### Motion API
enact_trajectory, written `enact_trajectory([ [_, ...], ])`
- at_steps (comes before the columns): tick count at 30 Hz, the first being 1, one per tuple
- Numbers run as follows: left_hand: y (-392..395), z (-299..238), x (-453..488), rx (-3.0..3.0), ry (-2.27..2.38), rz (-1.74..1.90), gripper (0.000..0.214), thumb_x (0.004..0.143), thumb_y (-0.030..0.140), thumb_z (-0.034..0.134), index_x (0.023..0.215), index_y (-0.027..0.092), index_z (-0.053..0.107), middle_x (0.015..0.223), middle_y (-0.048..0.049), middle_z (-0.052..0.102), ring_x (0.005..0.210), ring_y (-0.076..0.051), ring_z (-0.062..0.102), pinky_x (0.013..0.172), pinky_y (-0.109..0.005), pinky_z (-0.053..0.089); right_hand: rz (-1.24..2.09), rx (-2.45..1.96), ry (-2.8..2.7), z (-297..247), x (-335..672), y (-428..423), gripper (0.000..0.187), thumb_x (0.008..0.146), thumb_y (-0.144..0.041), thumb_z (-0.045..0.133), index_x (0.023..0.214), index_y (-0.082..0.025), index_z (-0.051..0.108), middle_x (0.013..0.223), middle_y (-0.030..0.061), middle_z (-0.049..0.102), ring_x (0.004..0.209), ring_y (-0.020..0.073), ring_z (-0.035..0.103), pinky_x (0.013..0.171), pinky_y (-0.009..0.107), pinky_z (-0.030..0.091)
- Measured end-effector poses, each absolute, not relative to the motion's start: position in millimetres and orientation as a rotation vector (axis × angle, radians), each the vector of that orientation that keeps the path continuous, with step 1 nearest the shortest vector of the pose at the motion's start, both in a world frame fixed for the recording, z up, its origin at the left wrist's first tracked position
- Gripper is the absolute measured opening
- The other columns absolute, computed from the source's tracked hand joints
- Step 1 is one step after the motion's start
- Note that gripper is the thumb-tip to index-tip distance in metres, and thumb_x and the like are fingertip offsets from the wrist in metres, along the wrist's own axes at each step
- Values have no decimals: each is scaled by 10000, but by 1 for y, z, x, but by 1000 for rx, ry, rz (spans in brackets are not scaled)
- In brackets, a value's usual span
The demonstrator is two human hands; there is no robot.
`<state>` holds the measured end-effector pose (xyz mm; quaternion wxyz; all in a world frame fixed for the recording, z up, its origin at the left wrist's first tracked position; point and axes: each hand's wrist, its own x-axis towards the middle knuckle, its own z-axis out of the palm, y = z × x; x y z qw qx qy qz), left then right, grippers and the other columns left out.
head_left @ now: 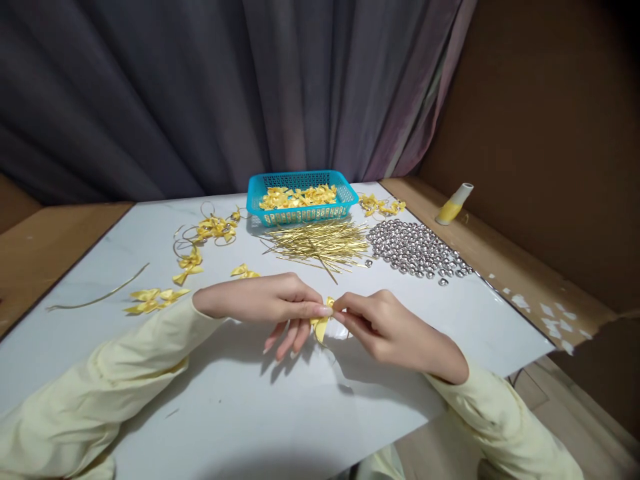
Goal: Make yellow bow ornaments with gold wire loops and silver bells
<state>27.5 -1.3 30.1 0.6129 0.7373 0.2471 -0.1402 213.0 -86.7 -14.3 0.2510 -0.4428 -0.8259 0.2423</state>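
Over the middle of the white table (pixel 250 413), my left hand (pixel 270 303) and my right hand (pixel 385 327) meet around a small yellow ribbon bow (pixel 321 325). Both hands pinch it between thumb and fingertips, with the bow hanging just above the table surface. The other fingers of my left hand point down. Pale yellow sleeves cover both arms.
A blue basket (pixel 301 197) of yellow bows stands at the back. In front of it lie a pile of gold wire ties (pixel 320 243) and a heap of silver beads (pixel 417 250). Loose yellow bows (pixel 155 298) lie at the left. A small bottle (pixel 454 204) lies at the right.
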Motion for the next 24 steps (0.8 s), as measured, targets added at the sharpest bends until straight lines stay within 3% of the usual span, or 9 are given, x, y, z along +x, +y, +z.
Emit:
enact_trajectory([
  [11,0,29,27,1727,549,-389,337,894,396,426,671,155,505,545,-1,599,416,-99,562,385,-165,443,643,-1218,-2273,-14,211,-87,180,884,-165,393,893,-135,571,587,-10,521,478,77,403,486,195,278],
  [24,-5,30,30,1723,574,-394,349,889,395,428,665,144,524,538,-7,588,419,-97,554,375,-157,440,665,-1211,-2319,-12,208,-86,165,866,-159,411,850,-126,571,521,-41,430,430,66,329,452,202,222],
])
